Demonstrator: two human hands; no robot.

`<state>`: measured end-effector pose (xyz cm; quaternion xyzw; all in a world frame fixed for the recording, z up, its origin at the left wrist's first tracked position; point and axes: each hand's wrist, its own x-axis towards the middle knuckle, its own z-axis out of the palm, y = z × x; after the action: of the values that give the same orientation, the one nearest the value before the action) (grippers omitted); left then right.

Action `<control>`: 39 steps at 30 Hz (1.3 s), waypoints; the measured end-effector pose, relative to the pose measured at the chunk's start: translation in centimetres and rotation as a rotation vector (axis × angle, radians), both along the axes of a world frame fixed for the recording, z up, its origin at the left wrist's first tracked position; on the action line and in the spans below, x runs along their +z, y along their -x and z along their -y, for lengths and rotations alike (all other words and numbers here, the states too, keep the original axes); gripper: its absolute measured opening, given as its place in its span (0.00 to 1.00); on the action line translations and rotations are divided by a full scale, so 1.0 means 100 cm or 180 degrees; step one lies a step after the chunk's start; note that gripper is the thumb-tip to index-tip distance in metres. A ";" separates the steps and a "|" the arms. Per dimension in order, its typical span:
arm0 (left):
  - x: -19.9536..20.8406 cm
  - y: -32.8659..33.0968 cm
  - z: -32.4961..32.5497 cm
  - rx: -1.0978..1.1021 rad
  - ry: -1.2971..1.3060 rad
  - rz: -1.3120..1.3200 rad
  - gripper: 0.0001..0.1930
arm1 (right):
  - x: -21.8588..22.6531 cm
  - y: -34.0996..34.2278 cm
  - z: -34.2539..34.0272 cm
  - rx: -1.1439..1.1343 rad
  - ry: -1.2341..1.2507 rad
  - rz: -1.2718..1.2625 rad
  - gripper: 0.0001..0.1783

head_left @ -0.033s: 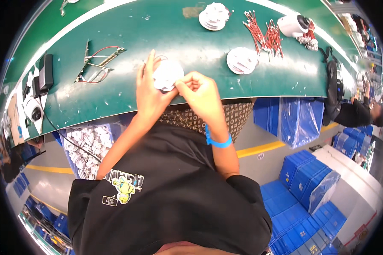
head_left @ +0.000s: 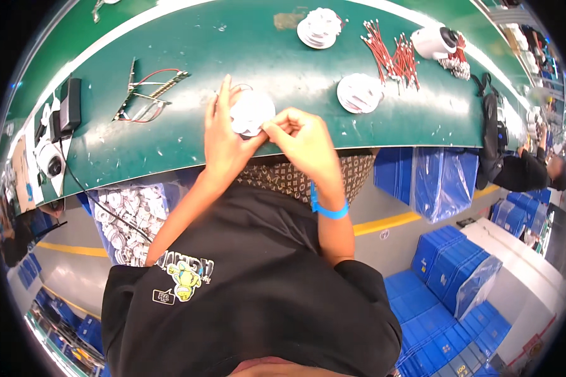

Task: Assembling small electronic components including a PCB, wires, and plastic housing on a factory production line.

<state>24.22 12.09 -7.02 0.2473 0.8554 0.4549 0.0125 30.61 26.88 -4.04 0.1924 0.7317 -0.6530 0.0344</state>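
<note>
A white round plastic part (head_left: 253, 113) is held just above the near edge of the green table. My left hand (head_left: 223, 135) grips its left side, with the thumb under the near rim and the index finger stretched up past it. A thin reddish wire curls at its far side. My right hand (head_left: 302, 138) is closed in a pinch at the part's near right edge; whatever lies between those fingertips is too small to make out. To the right rests a white round part (head_left: 360, 93), and farther off stands a stack of similar white parts (head_left: 321, 28).
Red wire bundles (head_left: 393, 58) and a white camera (head_left: 434, 42) lie at the far right. At left are thin board strips with wires (head_left: 148, 94), a black box (head_left: 70, 105) and another white camera (head_left: 49, 158). A bag of white parts (head_left: 129, 217) and blue crates (head_left: 449, 264) stand below table level.
The whole view has shifted very slightly. Both hands keep the same grip on the white round plastic part, with no other visible difference.
</note>
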 end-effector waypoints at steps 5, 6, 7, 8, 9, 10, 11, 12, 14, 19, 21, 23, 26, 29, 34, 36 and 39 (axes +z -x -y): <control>0.033 0.005 0.035 -0.0333 0.0310 0.0312 0.54 | 0.036 0.026 -0.024 -0.0466 -0.1374 -0.0545 0.11; 0.043 0.013 0.053 -0.0370 0.0460 0.0661 0.46 | 0.039 0.035 -0.024 -0.0283 -0.1178 -0.0549 0.13; 0.052 0.023 0.074 -0.0416 0.0610 0.1013 0.38 | 0.041 0.045 -0.023 -0.0108 -0.0985 -0.0548 0.15; 0.064 0.034 0.090 -0.0086 0.0475 0.1203 0.31 | 0.036 0.054 -0.019 -0.0125 -0.0999 -0.0571 0.15; 0.071 0.045 0.105 0.0257 0.0340 0.1383 0.25 | 0.028 0.066 -0.013 0.0176 -0.1035 -0.0570 0.17; 0.068 0.059 0.119 0.0446 0.0549 0.0778 0.26 | 0.023 0.076 -0.009 0.0462 -0.1088 -0.0563 0.19; 0.063 0.075 0.135 0.0657 0.0761 0.0172 0.26 | 0.021 0.086 -0.004 0.0458 -0.1095 -0.0597 0.19; 0.054 0.092 0.150 0.0661 0.0754 0.0143 0.26 | 0.019 0.094 0.000 0.0786 -0.1440 -0.0611 0.21; 0.038 0.125 0.173 0.1029 0.1434 -0.0417 0.29 | 0.021 0.109 0.008 0.1112 -0.1783 -0.0648 0.24; 0.043 0.179 0.154 0.0310 0.1420 0.0743 0.36 | 0.027 0.129 -0.004 0.2383 -0.0334 -0.0607 0.17; 0.044 0.199 0.152 0.0098 0.2052 0.0746 0.36 | 0.035 0.124 -0.007 0.2160 -0.0090 -0.0641 0.15; 0.038 0.217 0.154 -0.0139 0.1682 0.1037 0.36 | 0.036 0.116 -0.015 0.2001 0.0298 -0.1045 0.13; 0.041 0.228 0.141 -0.0499 0.1389 0.1439 0.37 | 0.041 0.107 -0.028 0.1979 0.0247 -0.1148 0.14; 0.046 0.229 0.122 -0.0370 0.1371 0.1678 0.33 | 0.043 0.097 -0.036 0.1868 0.0202 -0.1347 0.14; 0.049 0.221 0.101 -0.0515 0.0806 0.1431 0.41 | 0.045 0.086 -0.039 0.1212 0.0410 -0.1845 0.12; 0.055 0.209 0.087 -0.0623 0.0827 0.1023 0.38 | 0.042 0.079 -0.042 0.0888 0.0482 -0.1957 0.12; 0.056 0.217 0.077 -0.1134 0.0825 0.0761 0.20 | 0.039 0.073 -0.041 0.0333 0.0579 -0.2172 0.12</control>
<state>2.50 4.36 -1.45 0.3349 0.8419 0.3581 0.2253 23.32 30.94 -0.17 -0.0784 0.6487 -0.7395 -0.1616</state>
